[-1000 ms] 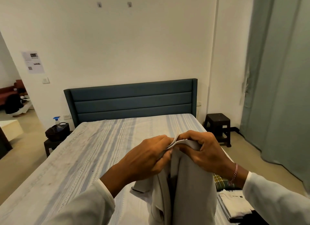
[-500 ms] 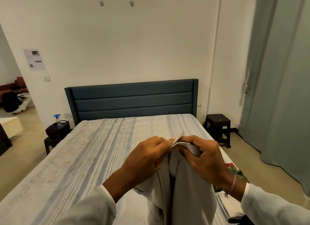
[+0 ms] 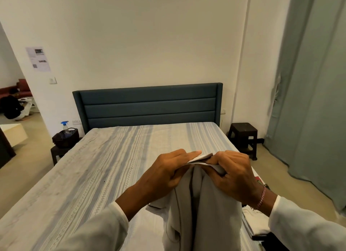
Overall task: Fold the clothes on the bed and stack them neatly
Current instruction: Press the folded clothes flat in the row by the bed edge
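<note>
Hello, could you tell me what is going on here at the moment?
A person stands at the foot of a bed with a striped sheet, holding up a pale grey garment. The left hand and right hand pinch its top edge close together, and the cloth hangs down in front of them, not yet folded. Some folded clothes lie at the bed's right edge, partly hidden.

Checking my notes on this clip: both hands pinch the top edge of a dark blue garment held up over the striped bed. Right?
Not quite: the garment is light grey, not dark blue. The head view shows the left hand and right hand pinching its top edge over the striped bed.
</note>
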